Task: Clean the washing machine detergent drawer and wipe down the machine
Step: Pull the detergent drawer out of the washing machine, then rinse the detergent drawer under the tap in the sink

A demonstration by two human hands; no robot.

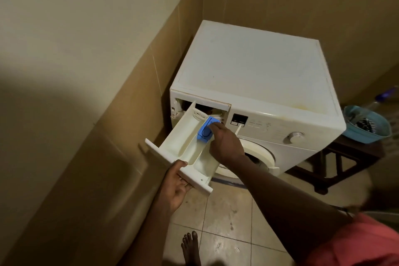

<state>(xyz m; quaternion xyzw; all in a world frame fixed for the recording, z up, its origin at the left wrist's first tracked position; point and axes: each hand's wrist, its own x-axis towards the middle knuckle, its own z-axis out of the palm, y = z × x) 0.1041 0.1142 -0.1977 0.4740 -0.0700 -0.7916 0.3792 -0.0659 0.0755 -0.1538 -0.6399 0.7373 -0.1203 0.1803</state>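
Observation:
A white front-loading washing machine [254,75] stands in the room's corner. Its cream detergent drawer [183,142] is pulled far out of the slot at the machine's upper left. My left hand [176,188] grips the drawer's front panel from below. My right hand [224,142] reaches into the drawer, its fingers on the blue insert [205,131] in the right-hand compartment. The left compartment holds nothing. The round door lies partly hidden behind my right arm.
Tan tiled walls close in on the left and behind the machine. A blue basin [367,124] sits on a dark wooden stand [336,164] to the right. My bare foot [191,248] rests on the beige floor tiles.

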